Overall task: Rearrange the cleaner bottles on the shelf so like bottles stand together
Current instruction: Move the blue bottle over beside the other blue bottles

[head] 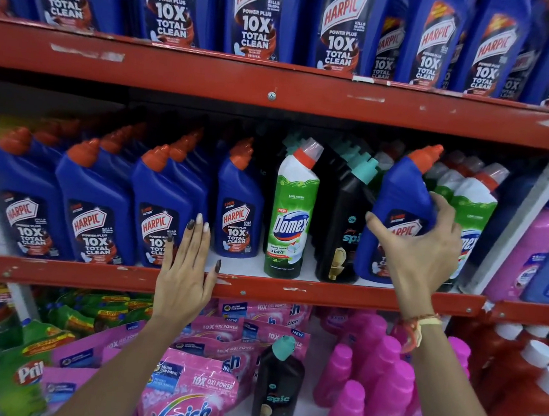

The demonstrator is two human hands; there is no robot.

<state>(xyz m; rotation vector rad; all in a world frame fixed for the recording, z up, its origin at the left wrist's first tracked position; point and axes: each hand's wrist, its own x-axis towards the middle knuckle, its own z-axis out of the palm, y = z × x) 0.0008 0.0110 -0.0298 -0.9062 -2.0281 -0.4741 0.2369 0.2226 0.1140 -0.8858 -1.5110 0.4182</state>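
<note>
On the middle shelf (258,288), rows of blue Harpic bottles (96,197) with red caps fill the left half. A single green Domex bottle (293,209) stands at the centre front, with black Spic bottles (341,227) to its right. My right hand (419,252) grips another blue Harpic bottle (401,200), tilted in front of more green Domex bottles (477,207) at the right. Fingers spread, my left hand (187,266) rests flat at the shelf's front edge, beside the Harpic rows. It holds nothing.
Large Harpic bottles (258,15) line the top shelf. Below, one black Spic bottle (277,386) stands among pink Vanish pouches (188,397) and pink bottles (380,385). Pink and blue bottles (537,246) fill the bay to the right. Green pouches (8,380) lie at lower left.
</note>
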